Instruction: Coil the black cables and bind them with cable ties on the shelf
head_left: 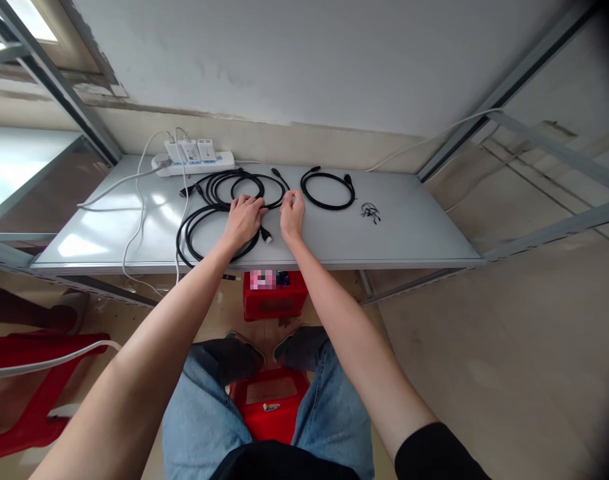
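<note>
Several black cables lie coiled on a grey metal shelf (pixel 414 227). My left hand (pixel 244 219) rests on the middle coils (pixel 244 187), fingers curled over a strand of black cable. My right hand (pixel 292 215) is just to its right, fingers pinched on the same cable near its right loop. A larger coil (pixel 194 233) lies at the front left, with a plug end (pixel 267 235) between my hands. A separate neat coil (pixel 328 190) sits to the right, untouched.
A white power strip (pixel 194 162) with chargers and white leads stands at the back left. Small black twist ties (pixel 371 213) lie to the right. A red box (pixel 274 297) is under the shelf and a red stool (pixel 34 400) at left. Metal frame posts flank the shelf.
</note>
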`<state>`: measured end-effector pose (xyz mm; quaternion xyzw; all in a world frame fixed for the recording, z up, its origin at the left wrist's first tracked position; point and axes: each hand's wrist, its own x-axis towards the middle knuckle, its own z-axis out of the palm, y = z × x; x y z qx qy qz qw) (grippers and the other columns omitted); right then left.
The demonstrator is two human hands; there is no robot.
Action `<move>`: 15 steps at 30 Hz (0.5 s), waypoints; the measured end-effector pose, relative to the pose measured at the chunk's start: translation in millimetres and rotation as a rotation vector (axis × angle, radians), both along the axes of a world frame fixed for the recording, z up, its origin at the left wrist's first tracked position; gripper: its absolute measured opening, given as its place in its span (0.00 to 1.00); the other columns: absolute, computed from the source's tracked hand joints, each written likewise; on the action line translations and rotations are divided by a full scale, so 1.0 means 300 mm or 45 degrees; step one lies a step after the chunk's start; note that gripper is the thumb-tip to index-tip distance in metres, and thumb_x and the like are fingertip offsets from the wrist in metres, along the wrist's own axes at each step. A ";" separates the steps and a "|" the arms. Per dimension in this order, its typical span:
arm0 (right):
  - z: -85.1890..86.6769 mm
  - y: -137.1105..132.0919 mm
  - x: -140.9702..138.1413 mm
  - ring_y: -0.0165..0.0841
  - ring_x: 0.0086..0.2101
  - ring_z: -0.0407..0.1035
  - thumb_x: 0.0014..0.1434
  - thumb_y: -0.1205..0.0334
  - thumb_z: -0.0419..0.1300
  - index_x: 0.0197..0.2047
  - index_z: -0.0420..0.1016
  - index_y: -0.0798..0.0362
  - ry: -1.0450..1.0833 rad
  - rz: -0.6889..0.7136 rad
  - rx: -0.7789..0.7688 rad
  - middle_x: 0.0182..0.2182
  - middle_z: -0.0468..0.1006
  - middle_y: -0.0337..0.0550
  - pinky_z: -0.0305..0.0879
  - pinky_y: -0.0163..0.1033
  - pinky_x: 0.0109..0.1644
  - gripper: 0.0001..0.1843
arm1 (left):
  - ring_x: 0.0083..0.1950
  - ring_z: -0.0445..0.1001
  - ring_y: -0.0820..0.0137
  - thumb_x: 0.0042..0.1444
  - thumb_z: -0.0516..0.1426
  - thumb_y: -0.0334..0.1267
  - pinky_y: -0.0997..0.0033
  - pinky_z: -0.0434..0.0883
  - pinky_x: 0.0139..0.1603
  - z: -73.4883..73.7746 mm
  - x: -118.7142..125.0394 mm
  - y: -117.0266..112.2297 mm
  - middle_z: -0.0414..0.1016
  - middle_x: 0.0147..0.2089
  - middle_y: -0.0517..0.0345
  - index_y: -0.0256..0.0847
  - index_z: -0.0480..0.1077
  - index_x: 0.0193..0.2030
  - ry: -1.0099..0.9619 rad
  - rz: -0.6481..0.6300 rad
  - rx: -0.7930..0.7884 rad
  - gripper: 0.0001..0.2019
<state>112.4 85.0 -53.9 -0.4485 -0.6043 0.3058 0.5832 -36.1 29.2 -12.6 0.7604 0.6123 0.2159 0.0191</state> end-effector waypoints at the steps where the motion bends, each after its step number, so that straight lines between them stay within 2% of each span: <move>1: -0.001 0.004 0.000 0.39 0.42 0.77 0.80 0.38 0.47 0.47 0.69 0.47 -0.001 -0.028 -0.011 0.38 0.78 0.44 0.75 0.45 0.54 0.23 | 0.67 0.68 0.45 0.75 0.49 0.41 0.44 0.64 0.67 0.000 0.000 0.000 0.81 0.56 0.41 0.45 0.76 0.52 -0.003 0.000 -0.002 0.14; 4: 0.004 0.010 -0.007 0.40 0.46 0.77 0.80 0.41 0.46 0.44 0.70 0.48 0.008 -0.106 -0.051 0.42 0.80 0.47 0.73 0.47 0.59 0.22 | 0.67 0.68 0.46 0.76 0.48 0.41 0.45 0.64 0.68 -0.002 -0.001 0.001 0.81 0.56 0.41 0.44 0.75 0.52 -0.013 -0.003 -0.008 0.14; 8: 0.012 0.011 -0.016 0.41 0.50 0.77 0.80 0.43 0.46 0.44 0.71 0.48 0.000 -0.088 -0.077 0.47 0.82 0.50 0.71 0.49 0.64 0.22 | 0.67 0.68 0.46 0.76 0.48 0.41 0.45 0.63 0.69 -0.005 -0.003 0.004 0.81 0.56 0.41 0.45 0.75 0.52 -0.023 -0.009 -0.007 0.14; 15: 0.033 -0.010 -0.016 0.42 0.58 0.75 0.81 0.42 0.45 0.54 0.69 0.48 0.049 -0.075 -0.145 0.51 0.80 0.51 0.67 0.52 0.70 0.20 | 0.68 0.67 0.46 0.76 0.48 0.42 0.45 0.63 0.69 -0.004 -0.003 0.005 0.81 0.57 0.42 0.45 0.75 0.52 -0.023 -0.011 -0.014 0.14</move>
